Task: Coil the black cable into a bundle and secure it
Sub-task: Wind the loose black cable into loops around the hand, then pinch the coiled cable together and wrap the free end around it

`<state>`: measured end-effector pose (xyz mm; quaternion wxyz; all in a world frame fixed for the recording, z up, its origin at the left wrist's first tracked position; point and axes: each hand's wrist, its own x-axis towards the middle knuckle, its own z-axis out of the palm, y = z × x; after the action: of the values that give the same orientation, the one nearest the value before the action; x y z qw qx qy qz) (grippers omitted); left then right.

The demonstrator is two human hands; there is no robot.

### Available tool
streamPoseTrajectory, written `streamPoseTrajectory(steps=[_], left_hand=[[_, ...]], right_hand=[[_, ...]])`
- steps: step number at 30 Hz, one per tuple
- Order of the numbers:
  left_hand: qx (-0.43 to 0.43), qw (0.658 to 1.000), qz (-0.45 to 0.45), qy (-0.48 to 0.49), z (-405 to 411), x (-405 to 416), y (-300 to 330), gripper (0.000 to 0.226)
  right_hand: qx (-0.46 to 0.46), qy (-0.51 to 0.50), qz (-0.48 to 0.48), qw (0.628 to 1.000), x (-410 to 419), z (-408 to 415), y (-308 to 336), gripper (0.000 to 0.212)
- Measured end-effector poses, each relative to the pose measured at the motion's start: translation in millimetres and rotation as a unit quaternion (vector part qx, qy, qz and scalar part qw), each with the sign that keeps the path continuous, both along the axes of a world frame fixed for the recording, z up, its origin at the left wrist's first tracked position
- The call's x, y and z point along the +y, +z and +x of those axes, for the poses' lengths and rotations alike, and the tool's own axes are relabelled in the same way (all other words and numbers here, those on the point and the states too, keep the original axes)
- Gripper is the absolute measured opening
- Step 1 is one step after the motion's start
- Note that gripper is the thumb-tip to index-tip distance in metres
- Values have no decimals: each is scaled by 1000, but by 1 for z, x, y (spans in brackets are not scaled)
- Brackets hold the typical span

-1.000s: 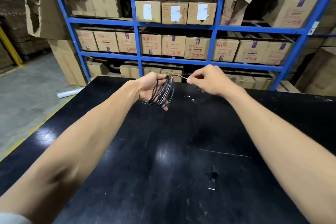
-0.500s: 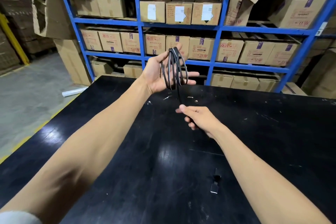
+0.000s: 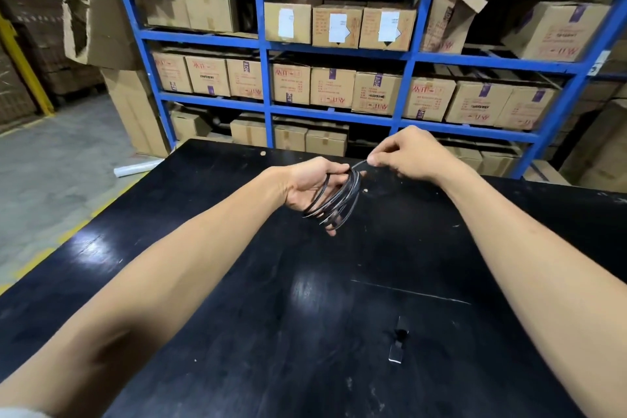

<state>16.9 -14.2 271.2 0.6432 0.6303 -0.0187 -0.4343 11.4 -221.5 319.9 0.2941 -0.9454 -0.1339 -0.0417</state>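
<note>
Near edge, about 5 o'clock: one small dark clip-like piece (image 3: 397,343) lies on the black table (image 3: 203,299), too small to identify; possibly the fastener, only a guess. A thin pale scratch line sits just beyond it.

Mid-table, 12 o'clock: one black cable (image 3: 334,204), wound in roughly four or five loops around the left hand (image 3: 310,185); exact loop count unclear, strands overlap. Left hand fingers are spread inside the coil, holding it open, above the table surface. Right hand (image 3: 407,156) at 1 o'clock pinches the cable's free end between thumb and forefinger, closed tight, just beside the coil top.

Handling judgement: cable looks thin, light, springy; loops fan apart, so it likely unwinds if released. Glossy jacket, may be slippery. Best hold is across all loops at one spot, squeezing them together, while the tail wraps the bundle.

Far, 12 o'clock: one blue shelving rack (image 3: 264,54), many cardboard boxes (image 3: 334,27). One white roll (image 3: 135,168) on the floor, 10 o'clock.
</note>
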Motion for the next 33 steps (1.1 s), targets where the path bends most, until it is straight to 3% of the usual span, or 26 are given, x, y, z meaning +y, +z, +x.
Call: streamPoseTrajectory(steps=[5, 10, 13, 17, 22, 26, 33], left_hand=[[-27, 973, -108, 204, 13, -13, -4, 50], [-53, 942, -161, 289, 11, -27, 4, 49], [-63, 939, -151, 302, 10, -29, 7, 56], [-77, 942, -136, 297, 8, -31, 12, 60], [-73, 951, -131, 270, 5, -33, 17, 67], [-67, 947, -173, 262, 2, -40, 20, 62], [-80, 934, -189, 292, 2, -49, 24, 53]], right_hand=[[-56, -71, 69, 994, 28, -20, -27, 19], [-119, -108, 55, 985, 47, -36, -52, 31], [-137, -99, 31, 985, 51, -39, -52, 36], [-73, -86, 113, 987, 50, -40, -42, 58], [-70, -97, 156, 980, 48, -39, -40, 50], [-102, -107, 165, 975, 48, -36, -42, 28], [-130, -115, 141, 975, 50, -27, -42, 29]])
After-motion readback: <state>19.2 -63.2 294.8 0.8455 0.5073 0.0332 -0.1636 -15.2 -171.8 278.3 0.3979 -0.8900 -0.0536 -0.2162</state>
